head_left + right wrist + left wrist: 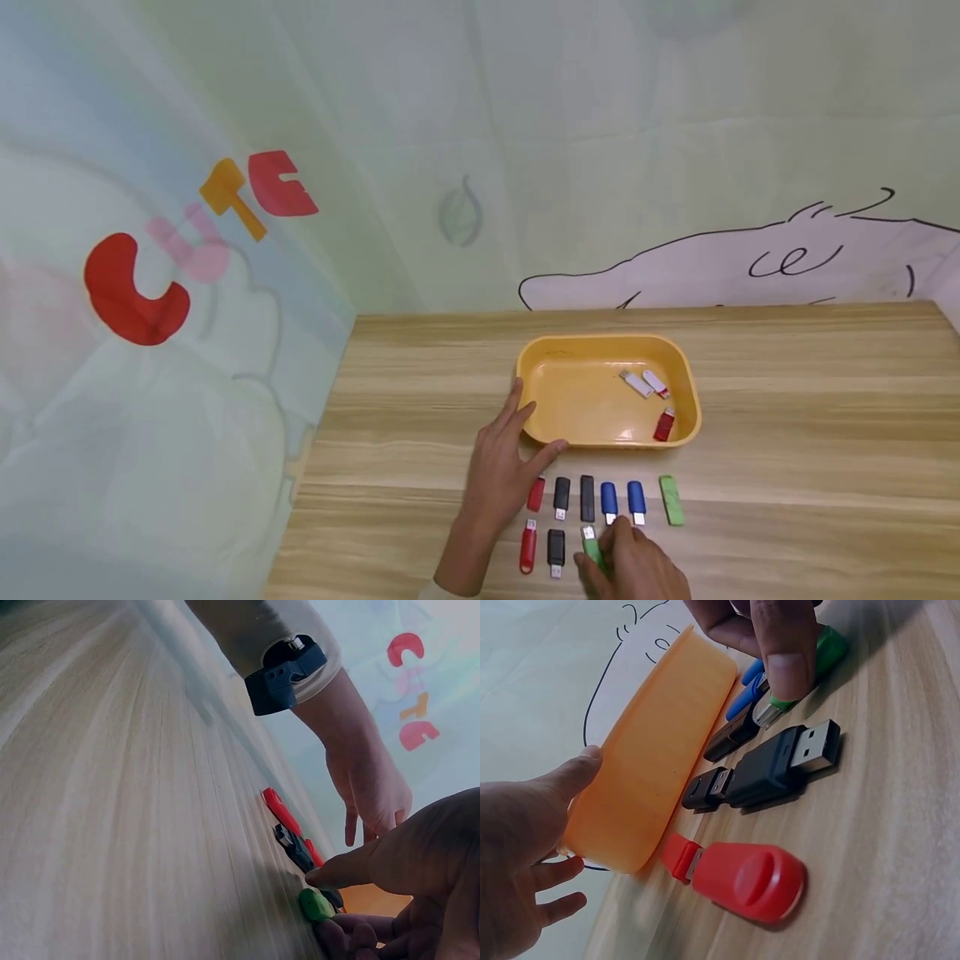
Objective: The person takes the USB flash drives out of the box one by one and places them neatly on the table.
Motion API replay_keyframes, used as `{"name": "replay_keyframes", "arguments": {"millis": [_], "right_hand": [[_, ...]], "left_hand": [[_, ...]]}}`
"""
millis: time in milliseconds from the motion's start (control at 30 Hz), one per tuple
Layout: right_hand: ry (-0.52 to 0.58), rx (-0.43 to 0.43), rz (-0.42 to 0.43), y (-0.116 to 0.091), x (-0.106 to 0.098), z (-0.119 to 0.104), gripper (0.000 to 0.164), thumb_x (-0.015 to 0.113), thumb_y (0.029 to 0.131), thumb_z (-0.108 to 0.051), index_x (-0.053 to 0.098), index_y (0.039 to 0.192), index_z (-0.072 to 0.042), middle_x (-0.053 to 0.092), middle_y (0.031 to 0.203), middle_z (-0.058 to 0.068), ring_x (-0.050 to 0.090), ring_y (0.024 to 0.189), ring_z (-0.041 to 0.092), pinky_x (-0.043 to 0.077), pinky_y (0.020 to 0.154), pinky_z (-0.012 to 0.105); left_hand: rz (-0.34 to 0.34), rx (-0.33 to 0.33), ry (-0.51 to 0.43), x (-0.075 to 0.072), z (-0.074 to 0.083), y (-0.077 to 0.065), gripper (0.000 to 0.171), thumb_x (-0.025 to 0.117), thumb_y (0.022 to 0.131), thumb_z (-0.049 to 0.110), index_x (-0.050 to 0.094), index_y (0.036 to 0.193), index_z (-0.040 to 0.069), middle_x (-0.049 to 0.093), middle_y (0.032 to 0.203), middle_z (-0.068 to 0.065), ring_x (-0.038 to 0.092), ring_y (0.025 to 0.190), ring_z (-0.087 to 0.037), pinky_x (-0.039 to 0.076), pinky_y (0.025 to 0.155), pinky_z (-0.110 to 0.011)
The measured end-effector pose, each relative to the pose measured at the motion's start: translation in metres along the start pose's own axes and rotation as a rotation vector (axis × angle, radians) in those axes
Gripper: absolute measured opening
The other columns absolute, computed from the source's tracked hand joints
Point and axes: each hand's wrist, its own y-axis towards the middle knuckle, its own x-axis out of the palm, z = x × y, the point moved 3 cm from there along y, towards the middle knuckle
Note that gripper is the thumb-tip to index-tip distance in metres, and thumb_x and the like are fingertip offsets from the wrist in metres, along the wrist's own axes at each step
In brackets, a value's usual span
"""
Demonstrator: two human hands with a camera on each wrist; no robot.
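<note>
My left hand (498,471) spreads round the near left corner of a yellow plastic tray (570,443). Its thumb lies along the front wall and its fingers touch the left rim, fairly straight. In the right hand (637,567) is a green USB flash drive (591,542), pinched between thumb and fingers close over the table, its metal plug pointing toward the tray. Beside it lie a black USB flash drive (556,550) and a red USB flash drive (528,547). The left wrist view shows fingertips on the green drive (831,649), partly covering it.
Behind these lies a row of drives: red (536,495), two black (562,493), two blue (637,497) and another green one (671,500). Inside the tray's right side lie two white drives (637,384) and a red one (663,425). A printed curtain (420,167) borders the wooden table (810,433).
</note>
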Motion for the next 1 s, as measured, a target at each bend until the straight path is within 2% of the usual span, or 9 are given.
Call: {"name": "replay_keyframes", "arguments": {"millis": [300, 567, 700, 800, 900, 1000], "right_hand": [[0.013, -0.01, -0.058, -0.002, 0.003, 0.0, 0.039, 0.085, 0.09, -0.038, 0.06, 0.099, -0.01, 0.056, 0.076, -0.001, 0.052, 0.067, 0.014, 0.048, 0.062, 0.03], [0.042, -0.052, -0.097, -0.007, 0.0, -0.001, 0.035, 0.084, 0.091, -0.036, 0.059, 0.097, -0.011, 0.055, 0.076, -0.001, 0.052, 0.066, 0.014, 0.047, 0.061, 0.029], [0.012, -0.148, -0.093, -0.005, -0.01, -0.001, 0.03, 0.086, 0.089, -0.034, 0.065, 0.1, -0.016, 0.059, 0.084, -0.004, 0.053, 0.072, 0.013, 0.05, 0.066, 0.031], [-0.015, -0.279, -0.086, -0.002, -0.018, 0.0, 0.027, 0.088, 0.088, -0.031, 0.071, 0.106, -0.022, 0.063, 0.098, -0.007, 0.052, 0.08, 0.012, 0.051, 0.07, 0.03], [-0.047, -0.404, -0.115, 0.001, -0.024, 0.001, 0.027, 0.088, 0.088, -0.029, 0.077, 0.113, -0.025, 0.066, 0.111, -0.007, 0.054, 0.088, 0.011, 0.056, 0.076, 0.03], [-0.088, -0.491, -0.149, 0.002, -0.024, 0.001, 0.03, 0.087, 0.089, -0.026, 0.079, 0.117, -0.026, 0.069, 0.118, -0.006, 0.059, 0.093, 0.013, 0.061, 0.083, 0.035]], "left_hand": [[0.007, 0.004, 0.002, -0.001, 0.001, 0.0, 0.075, 0.079, 0.091, 0.056, 0.06, 0.15, 0.014, 0.027, 0.176, 0.005, 0.05, 0.149, -0.035, 0.047, 0.119, -0.052], [0.009, 0.038, -0.015, -0.002, 0.0, 0.0, 0.074, 0.078, 0.092, 0.055, 0.061, 0.149, 0.011, 0.027, 0.176, 0.005, 0.047, 0.152, -0.031, 0.045, 0.121, -0.052], [0.01, 0.039, -0.007, -0.001, 0.0, 0.0, 0.075, 0.078, 0.092, 0.056, 0.061, 0.149, 0.011, 0.027, 0.176, 0.005, 0.048, 0.152, -0.031, 0.045, 0.12, -0.052], [0.014, 0.035, 0.001, -0.001, -0.001, 0.0, 0.075, 0.078, 0.091, 0.057, 0.061, 0.149, 0.012, 0.027, 0.176, 0.005, 0.047, 0.152, -0.031, 0.045, 0.12, -0.052], [0.014, 0.033, 0.001, -0.001, -0.001, 0.0, 0.075, 0.077, 0.092, 0.057, 0.061, 0.149, 0.012, 0.027, 0.176, 0.005, 0.048, 0.152, -0.031, 0.046, 0.12, -0.052], [0.009, 0.033, -0.003, -0.001, -0.001, -0.001, 0.074, 0.077, 0.092, 0.057, 0.061, 0.149, 0.012, 0.027, 0.176, 0.006, 0.048, 0.152, -0.031, 0.046, 0.12, -0.053]]}}
